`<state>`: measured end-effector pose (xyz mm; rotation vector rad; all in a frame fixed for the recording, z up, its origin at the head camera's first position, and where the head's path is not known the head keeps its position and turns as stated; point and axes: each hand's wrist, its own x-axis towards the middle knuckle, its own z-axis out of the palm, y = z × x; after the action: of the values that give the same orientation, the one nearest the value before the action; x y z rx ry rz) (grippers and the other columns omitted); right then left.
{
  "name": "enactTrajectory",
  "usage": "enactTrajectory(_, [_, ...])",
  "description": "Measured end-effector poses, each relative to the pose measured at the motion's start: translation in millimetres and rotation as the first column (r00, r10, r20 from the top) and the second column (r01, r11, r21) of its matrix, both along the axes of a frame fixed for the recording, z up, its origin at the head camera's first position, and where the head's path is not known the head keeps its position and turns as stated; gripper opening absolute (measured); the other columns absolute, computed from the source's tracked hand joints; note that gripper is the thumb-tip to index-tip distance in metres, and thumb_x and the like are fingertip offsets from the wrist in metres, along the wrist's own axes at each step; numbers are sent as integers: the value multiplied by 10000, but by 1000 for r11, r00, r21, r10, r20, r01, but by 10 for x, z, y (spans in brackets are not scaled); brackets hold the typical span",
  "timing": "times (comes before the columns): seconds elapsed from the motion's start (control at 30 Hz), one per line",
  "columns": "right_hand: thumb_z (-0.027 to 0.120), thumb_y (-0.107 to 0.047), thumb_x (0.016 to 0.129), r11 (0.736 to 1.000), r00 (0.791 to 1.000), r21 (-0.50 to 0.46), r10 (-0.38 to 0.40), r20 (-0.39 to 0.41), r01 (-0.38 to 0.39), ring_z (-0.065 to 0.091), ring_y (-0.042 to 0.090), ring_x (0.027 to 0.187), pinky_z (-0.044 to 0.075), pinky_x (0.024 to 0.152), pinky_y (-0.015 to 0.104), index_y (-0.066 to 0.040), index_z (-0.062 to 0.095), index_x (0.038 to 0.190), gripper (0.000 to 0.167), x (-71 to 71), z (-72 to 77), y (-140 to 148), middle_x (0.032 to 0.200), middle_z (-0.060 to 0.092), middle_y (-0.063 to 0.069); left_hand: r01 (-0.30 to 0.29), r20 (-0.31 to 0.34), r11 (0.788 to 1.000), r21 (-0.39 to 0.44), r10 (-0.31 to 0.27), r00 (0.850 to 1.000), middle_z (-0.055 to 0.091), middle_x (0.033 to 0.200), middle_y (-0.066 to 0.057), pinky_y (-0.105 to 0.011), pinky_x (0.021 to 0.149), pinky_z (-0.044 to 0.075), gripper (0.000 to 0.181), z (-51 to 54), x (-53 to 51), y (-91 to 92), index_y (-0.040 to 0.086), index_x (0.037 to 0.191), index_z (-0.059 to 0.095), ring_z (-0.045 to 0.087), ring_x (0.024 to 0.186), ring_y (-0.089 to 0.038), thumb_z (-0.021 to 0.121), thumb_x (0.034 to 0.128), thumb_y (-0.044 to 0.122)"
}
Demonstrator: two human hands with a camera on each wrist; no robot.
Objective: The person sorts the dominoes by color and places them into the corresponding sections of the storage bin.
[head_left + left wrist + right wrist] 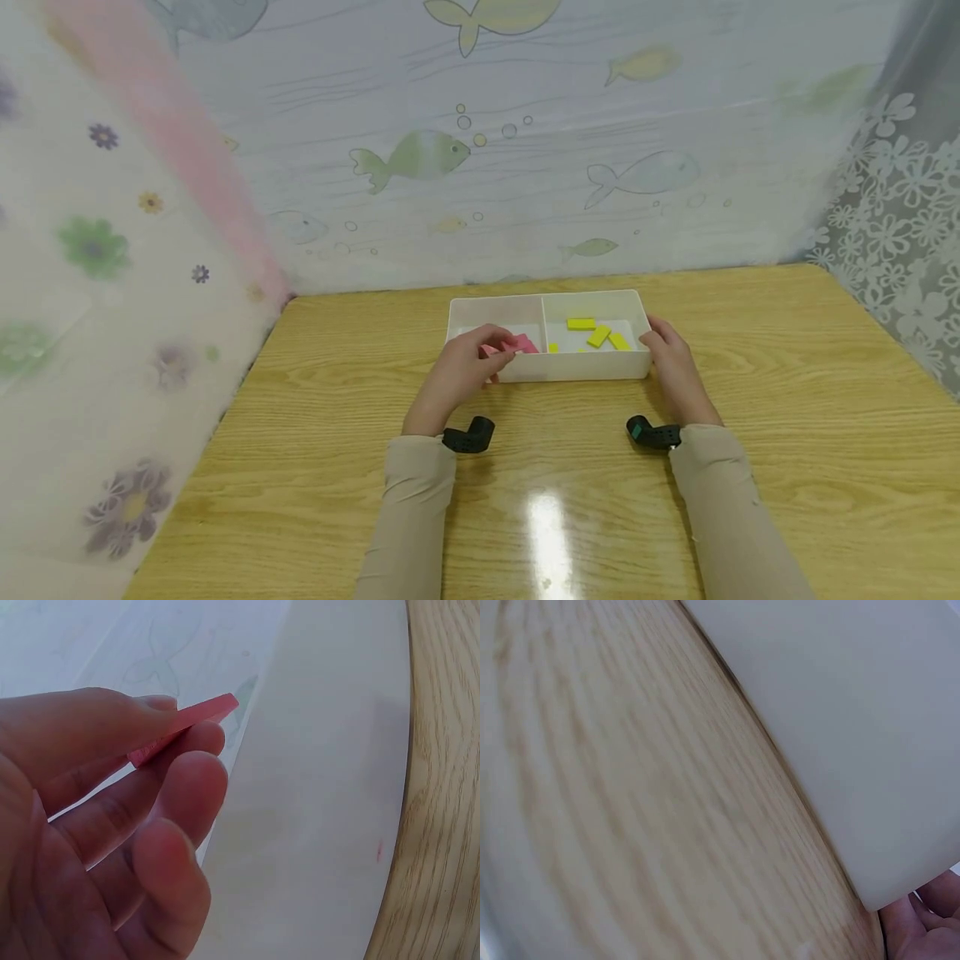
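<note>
A white two-compartment box (570, 367) sits on the table, its divider running front to back. My left hand (467, 367) reaches over the front wall at the left compartment. Between thumb and fingertips it pinches a flat pink block (199, 716), seen tilted in the left wrist view. Other pink pieces (527, 343) show beside the fingers, partly hidden by the hand. Several yellow blocks (598, 336) lie scattered in the right compartment. At the box's right end, my right hand (675, 367) holds the wall near the front corner; its fingers (907, 930) are only partly visible in the right wrist view.
The wooden table (300, 433) extends around the box. Behind it hangs a fish-patterned sheet (420, 217), with a flowered sheet (97, 333) on the left and lacy floral fabric (900, 217) on the right. Each wrist carries a black camera (471, 437).
</note>
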<state>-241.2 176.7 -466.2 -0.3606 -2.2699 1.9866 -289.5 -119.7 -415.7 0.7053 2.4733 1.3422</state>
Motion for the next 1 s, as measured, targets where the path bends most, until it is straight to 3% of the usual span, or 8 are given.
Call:
enactTrajectory(0.13, [337, -260, 944, 1000, 1000, 2, -5, 0, 5, 189, 244, 1296, 170, 1028, 470, -112, 217, 1419, 512, 7, 4, -6, 1441, 213, 93, -4, -7, 1000, -10, 4, 1000, 574, 935, 48, -319, 554, 488, 206, -7, -13, -13, 221, 1071, 586, 599, 685, -298, 576, 875, 282])
enactTrajectory(0.33, [333, -274, 947, 1000, 1000, 12, -9, 2, 9, 187, 255, 1296, 168, 1026, 482, -104, 221, 1416, 512, 17, -16, 8, 1438, 215, 102, -12, 0, 1000, 5, 12, 1000, 594, 970, -28, -405, 597, 498, 209, -31, -26, -34, 202, 1094, 586, 591, 699, -309, 537, 900, 262])
enactTrajectory(0.63, [327, -267, 951, 1000, 1000, 21, 1, -10, -1, 182, 257, 1300, 165, 1027, 482, -102, 210, 1420, 511, 15, -6, 5, 1442, 211, 103, -70, -14, 997, 9, 70, 997, 591, 926, -69, -310, 529, 467, 148, -39, -39, -61, 178, 1009, 601, 579, 686, -272, 518, 906, 243])
enactTrajectory(1.0, [330, -242, 945, 1000, 1000, -4, -6, -11, 6, 200, 247, 1286, 179, 1026, 472, -98, 218, 1417, 505, -14, -13, 2, 1439, 218, 102, -217, -76, 976, 27, 219, 973, 548, 920, 52, -319, 501, 443, 156, -91, -85, -119, 207, 1026, 596, 583, 683, -290, 523, 903, 270])
